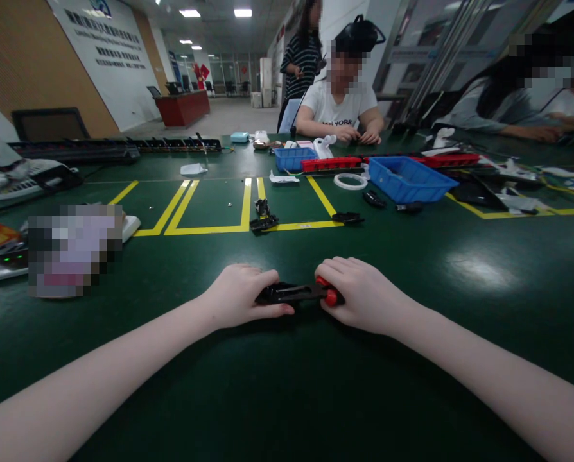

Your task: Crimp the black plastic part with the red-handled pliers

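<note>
Red tool handles (332, 298) sit clenched in the right hand (359, 292) — the left hand (239, 292) pinching a black piece (276, 294) at their nine o'clock — with loose black parts (264, 222) towards eleven.

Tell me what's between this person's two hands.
In the head view, a black part held by the left hand and a red-handled tool held by the right hand; exactly where they meet is unclear.

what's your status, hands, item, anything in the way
Left hand, right hand both on black-and-red item. Left at black end, right at red. Loose black parts ahead, apart from both hands.
</note>
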`<state>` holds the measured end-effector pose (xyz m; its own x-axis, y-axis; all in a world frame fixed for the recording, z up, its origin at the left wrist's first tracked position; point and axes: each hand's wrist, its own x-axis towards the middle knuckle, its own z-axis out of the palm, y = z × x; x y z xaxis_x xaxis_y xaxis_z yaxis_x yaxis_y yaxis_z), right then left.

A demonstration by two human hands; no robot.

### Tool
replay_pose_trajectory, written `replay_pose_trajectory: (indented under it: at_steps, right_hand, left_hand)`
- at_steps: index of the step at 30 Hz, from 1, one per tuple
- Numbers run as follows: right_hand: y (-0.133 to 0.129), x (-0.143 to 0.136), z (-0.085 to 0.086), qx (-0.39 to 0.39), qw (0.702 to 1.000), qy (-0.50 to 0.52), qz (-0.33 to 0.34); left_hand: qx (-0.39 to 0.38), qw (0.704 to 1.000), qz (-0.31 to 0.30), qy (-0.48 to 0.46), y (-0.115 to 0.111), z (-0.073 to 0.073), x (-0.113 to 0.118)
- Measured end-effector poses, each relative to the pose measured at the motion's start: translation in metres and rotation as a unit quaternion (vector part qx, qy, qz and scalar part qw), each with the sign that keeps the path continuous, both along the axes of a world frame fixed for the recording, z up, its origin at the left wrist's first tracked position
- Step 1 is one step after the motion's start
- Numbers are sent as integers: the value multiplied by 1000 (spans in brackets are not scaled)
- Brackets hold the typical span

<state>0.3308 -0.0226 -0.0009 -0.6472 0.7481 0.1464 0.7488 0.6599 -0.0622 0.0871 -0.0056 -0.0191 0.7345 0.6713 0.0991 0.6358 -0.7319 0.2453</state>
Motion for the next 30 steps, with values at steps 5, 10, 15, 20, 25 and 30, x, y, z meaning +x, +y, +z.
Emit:
replay_pose_trajectory:
  at_steps: [5,10,15,20,25,30]
  right_hand:
    - [1,0,-3,5,999,41,0]
    - [6,5,-7,1,995,96,-14]
    - [13,10,-9,9,994,103,-30]
    - [16,11,-9,4,997,77,-23]
    - [15,10,-10,7,997,76,-12]
    - [14,17,-8,12,998,68,0]
  left_hand:
    - [-16,1000,10,-8,-1,2,0]
    - [-4,1000,17,-4,0,3,1]
    - [-8,1000,3,-7,0,3,0]
    - [-17,1000,-2,0,0,3,0]
    - [-15,1000,-1,2,0,3,-1]
    - [-9,1000,5,8,-1,3,-1]
